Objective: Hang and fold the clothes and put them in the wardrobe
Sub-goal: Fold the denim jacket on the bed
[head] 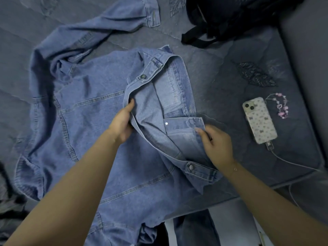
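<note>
Surface: grey-blue bedspread (221, 71), leaf print, wrinkled.
Jacket: blue denim jacket (92, 110) spread flat mid-bed, back up, hem end opened toward the right; one sleeve (85, 36) flung to the far left corner, cuff up top.
Left hand: left hand (122, 121) grips upper hem edge, thumb on top, fingers curled under fabric.
Right hand: right hand (216, 142) pinches inner placket edge, fingers clamped on denim near a snap (191, 167).
Phone: phone (260, 119) face down, right of jacket, well apart; cable plugged in, bead charm (282, 107) beside.
Bag: black bag (230, 16) at far edge, strap trailing.
</note>
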A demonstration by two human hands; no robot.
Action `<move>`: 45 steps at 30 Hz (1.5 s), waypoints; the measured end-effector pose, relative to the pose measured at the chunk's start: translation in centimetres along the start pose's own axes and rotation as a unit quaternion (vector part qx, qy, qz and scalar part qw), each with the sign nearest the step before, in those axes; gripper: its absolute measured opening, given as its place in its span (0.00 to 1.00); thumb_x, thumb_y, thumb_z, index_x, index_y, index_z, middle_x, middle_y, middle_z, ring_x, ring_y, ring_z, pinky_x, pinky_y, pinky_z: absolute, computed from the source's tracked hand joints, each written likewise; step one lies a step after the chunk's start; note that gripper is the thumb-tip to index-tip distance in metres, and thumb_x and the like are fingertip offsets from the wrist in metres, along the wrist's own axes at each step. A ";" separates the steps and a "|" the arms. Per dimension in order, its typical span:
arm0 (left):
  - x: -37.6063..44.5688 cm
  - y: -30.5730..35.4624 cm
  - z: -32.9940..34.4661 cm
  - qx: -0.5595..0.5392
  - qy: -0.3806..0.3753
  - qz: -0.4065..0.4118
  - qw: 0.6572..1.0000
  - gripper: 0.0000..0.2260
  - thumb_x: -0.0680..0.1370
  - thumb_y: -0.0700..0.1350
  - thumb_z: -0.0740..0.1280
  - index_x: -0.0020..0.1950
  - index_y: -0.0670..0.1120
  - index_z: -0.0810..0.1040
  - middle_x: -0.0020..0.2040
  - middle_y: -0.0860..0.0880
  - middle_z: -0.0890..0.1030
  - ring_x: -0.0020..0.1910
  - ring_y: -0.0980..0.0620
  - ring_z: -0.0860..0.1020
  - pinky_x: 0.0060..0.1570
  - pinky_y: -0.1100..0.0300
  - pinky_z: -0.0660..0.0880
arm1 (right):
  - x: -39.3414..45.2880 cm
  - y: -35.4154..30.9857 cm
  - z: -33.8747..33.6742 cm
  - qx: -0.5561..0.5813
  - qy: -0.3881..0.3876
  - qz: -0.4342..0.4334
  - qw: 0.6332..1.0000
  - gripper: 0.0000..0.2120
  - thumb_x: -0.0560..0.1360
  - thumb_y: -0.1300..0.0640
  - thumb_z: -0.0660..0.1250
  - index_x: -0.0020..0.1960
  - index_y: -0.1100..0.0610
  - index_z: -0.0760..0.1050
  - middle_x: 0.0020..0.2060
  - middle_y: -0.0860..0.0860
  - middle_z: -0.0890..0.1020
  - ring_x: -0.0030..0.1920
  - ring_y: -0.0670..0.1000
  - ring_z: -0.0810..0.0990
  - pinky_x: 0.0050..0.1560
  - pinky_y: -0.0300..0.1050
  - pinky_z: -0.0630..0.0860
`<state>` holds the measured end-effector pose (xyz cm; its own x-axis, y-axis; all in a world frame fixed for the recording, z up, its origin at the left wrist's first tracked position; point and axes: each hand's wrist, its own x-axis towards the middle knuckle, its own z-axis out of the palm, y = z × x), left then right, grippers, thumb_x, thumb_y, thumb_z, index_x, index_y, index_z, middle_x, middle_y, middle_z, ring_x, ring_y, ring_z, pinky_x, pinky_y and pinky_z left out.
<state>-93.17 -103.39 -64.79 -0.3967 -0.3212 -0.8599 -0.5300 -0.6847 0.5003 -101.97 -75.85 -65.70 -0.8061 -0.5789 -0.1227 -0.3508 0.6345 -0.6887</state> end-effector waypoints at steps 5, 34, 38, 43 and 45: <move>-1.6 0.6 4.8 -0.040 -0.135 0.006 0.990 0.16 0.77 0.54 0.65 0.58 0.46 0.80 0.53 0.49 0.84 0.53 0.51 0.82 0.55 0.57 0.78 | 6.3 1.5 1.0 0.037 -0.082 0.161 0.983 0.18 0.77 0.52 0.69 0.33 0.59 0.72 0.26 0.49 0.70 0.31 0.49 0.69 0.34 0.46 0.65; 1.3 -11.5 8.1 0.778 0.009 0.305 0.550 0.37 0.75 0.72 0.42 0.75 0.58 0.29 0.77 0.50 0.29 0.76 0.47 0.30 0.71 0.32 0.38 | -10.9 12.2 -6.4 0.060 -0.163 0.256 0.951 0.21 0.71 0.63 0.75 0.29 0.55 0.65 0.36 0.51 0.67 0.34 0.48 0.69 0.36 0.29 0.66; 0.9 -11.2 7.7 0.794 -0.010 0.269 0.545 0.39 0.76 0.70 0.49 0.74 0.58 0.27 0.76 0.50 0.28 0.76 0.46 0.30 0.71 0.32 0.35 | -11.1 11.3 -5.3 0.042 -0.126 0.318 0.939 0.14 0.70 0.58 0.77 0.37 0.62 0.73 0.36 0.51 0.72 0.36 0.49 0.73 0.35 0.30 0.68; -4.8 -12.0 6.9 0.448 -0.019 0.286 0.847 0.27 0.79 0.46 0.67 0.76 0.46 0.64 0.79 0.44 0.56 0.77 0.48 0.56 0.76 0.51 0.52 | -13.9 7.3 -3.1 0.344 0.019 0.533 0.773 0.17 0.75 0.57 0.72 0.61 0.60 0.73 0.52 0.55 0.80 0.48 0.53 0.80 0.48 0.47 0.80; -8.9 -14.8 4.2 0.284 0.061 0.274 0.917 0.18 0.78 0.38 0.68 0.68 0.39 0.73 0.70 0.41 0.71 0.69 0.44 0.70 0.71 0.56 0.63 | -15.7 4.9 -1.5 0.430 -0.046 0.573 0.696 0.12 0.77 0.53 0.69 0.59 0.55 0.75 0.56 0.53 0.79 0.52 0.51 0.79 0.54 0.47 0.77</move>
<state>-84.93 -87.59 -64.12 -0.6516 -0.6099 -0.4510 -0.5948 0.0419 0.8028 -91.74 -62.85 -66.04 -0.2731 0.0002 -0.9620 0.9448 0.1881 -0.2682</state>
